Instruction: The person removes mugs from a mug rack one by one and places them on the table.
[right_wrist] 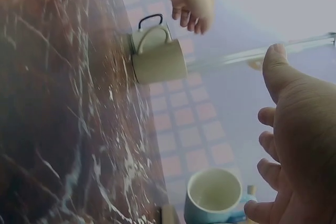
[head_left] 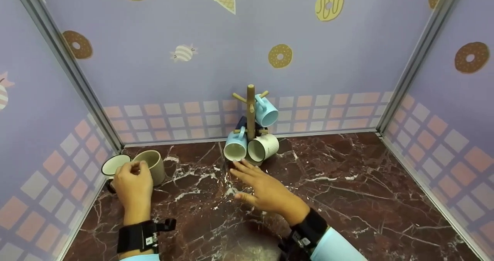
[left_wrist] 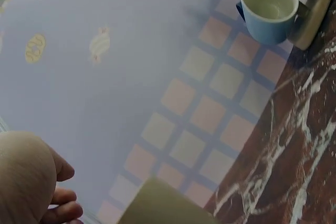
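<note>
Above two mugs at the left, my left hand (head_left: 133,182) hangs with loosely curled fingers and holds nothing. One is a beige mug (head_left: 157,170); beside it stands a white enamel-look mug (head_left: 115,163) with a black rim and dark handle, partly behind the hand. My right hand (head_left: 266,189) is spread with straight fingers, fingertips close in front of a wooden mug tree (head_left: 251,118). Hanging on that tree are an upper blue mug (head_left: 269,116), a lower blue mug (head_left: 236,142) and a cream ribbed mug (head_left: 271,145). The right palm holds nothing.
A dark red marbled tabletop (head_left: 347,199) spreads under everything. Lilac walls (head_left: 216,72) with sweets and tile prints close off the back and sides, joined by metal corner posts (head_left: 420,56). Black camera straps (head_left: 135,238) circle both wrists.
</note>
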{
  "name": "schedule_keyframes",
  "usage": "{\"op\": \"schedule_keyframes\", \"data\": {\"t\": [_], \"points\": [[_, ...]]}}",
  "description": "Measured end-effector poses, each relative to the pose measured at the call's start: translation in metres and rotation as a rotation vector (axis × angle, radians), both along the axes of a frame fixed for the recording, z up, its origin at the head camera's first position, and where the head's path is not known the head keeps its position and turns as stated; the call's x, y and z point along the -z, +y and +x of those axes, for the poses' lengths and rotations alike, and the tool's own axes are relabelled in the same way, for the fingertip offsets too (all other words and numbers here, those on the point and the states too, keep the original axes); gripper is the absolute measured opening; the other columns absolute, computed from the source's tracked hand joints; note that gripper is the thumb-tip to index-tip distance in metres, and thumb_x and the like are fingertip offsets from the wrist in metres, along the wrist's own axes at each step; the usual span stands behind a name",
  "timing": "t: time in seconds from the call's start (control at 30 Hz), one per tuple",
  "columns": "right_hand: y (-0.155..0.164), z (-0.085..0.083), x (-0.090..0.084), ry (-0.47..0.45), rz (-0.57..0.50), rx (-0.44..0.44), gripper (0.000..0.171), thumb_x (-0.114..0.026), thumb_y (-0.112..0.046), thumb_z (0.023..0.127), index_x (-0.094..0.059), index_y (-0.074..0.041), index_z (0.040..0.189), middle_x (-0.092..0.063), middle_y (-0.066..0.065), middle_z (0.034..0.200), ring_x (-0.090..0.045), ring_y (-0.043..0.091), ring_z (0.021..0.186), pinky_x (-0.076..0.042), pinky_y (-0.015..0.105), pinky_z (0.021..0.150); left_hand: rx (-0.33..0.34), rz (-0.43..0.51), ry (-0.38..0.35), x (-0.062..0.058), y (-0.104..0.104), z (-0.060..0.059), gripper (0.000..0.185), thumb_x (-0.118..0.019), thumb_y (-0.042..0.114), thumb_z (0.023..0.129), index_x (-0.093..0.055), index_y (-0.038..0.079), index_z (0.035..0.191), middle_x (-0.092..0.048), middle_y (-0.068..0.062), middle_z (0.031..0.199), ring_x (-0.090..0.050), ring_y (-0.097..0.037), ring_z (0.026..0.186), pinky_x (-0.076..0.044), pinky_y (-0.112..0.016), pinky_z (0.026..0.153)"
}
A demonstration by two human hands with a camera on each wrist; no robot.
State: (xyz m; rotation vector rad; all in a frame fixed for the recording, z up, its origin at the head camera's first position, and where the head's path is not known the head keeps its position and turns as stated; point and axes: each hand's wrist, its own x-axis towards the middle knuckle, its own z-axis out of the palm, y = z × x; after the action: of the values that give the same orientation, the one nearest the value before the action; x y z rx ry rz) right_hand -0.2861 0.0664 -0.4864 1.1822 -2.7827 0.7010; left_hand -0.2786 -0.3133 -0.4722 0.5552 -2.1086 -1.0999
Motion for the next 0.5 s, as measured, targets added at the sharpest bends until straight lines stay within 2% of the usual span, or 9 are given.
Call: {"op": "schedule_keyframes", "data": {"t": [0.1, 0.2, 0.3, 0.37, 0.5], "points": [[0.005, -0.004, -0.002, 0.006, -0.019, 0.016, 0.081, -0.055, -0.064, 0.113, -0.034, -0.023, 0.18, -0.018, 0.0, 0.191, -0.016, 0.03, 0.179, -0.022, 0.057, 0.144, 0.07, -0.091, 0.02, -0.009, 0.014, 0.0, 0.03, -0.066, 0.018, 0.107, -0.078, -0.009, 0.117, -0.072, -0.032, 0.119, -0.065, -0.05, 0.119, -0.049, -0.062, 0.113], [0.013, -0.008, -0.005, 0.011, -0.043, 0.033, 0.082, -0.054, -0.065, 0.113, -0.036, -0.02, 0.179, -0.02, 0.0, 0.191, -0.016, 0.031, 0.179, -0.022, 0.058, 0.144, 0.154, -0.199, -0.012, -0.017, 0.03, -0.001, 0.03, -0.067, 0.018, 0.107, -0.078, -0.008, 0.119, -0.073, -0.032, 0.123, -0.065, -0.053, 0.123, -0.05, -0.066, 0.114], [0.02, -0.011, -0.007, 0.003, -0.068, 0.058, 0.083, -0.053, -0.067, 0.112, -0.037, -0.02, 0.179, -0.018, -0.004, 0.191, -0.017, 0.031, 0.179, -0.023, 0.06, 0.144, 0.231, -0.263, -0.023, -0.022, 0.044, -0.003, 0.03, -0.067, 0.019, 0.108, -0.08, -0.006, 0.12, -0.076, -0.029, 0.122, -0.067, -0.051, 0.124, -0.052, -0.066, 0.115], [0.023, -0.013, -0.009, -0.006, -0.081, 0.074, 0.082, -0.054, -0.067, 0.112, -0.037, -0.021, 0.179, -0.018, -0.005, 0.19, -0.016, 0.03, 0.179, -0.022, 0.06, 0.144, 0.27, -0.286, -0.001, -0.025, 0.054, -0.003, 0.028, -0.068, 0.019, 0.109, -0.082, -0.004, 0.118, -0.079, -0.026, 0.119, -0.07, -0.049, 0.121, -0.055, -0.064, 0.111], [0.03, -0.019, -0.011, -0.009, -0.092, 0.106, 0.08, -0.056, -0.063, 0.113, -0.039, -0.02, 0.178, -0.021, -0.004, 0.19, -0.016, 0.029, 0.179, -0.02, 0.059, 0.145, 0.35, -0.336, 0.087, -0.031, 0.074, -0.005, 0.024, -0.071, 0.015, 0.107, -0.084, -0.003, 0.114, -0.084, -0.023, 0.112, -0.075, -0.047, 0.113, -0.058, -0.061, 0.107]]}}
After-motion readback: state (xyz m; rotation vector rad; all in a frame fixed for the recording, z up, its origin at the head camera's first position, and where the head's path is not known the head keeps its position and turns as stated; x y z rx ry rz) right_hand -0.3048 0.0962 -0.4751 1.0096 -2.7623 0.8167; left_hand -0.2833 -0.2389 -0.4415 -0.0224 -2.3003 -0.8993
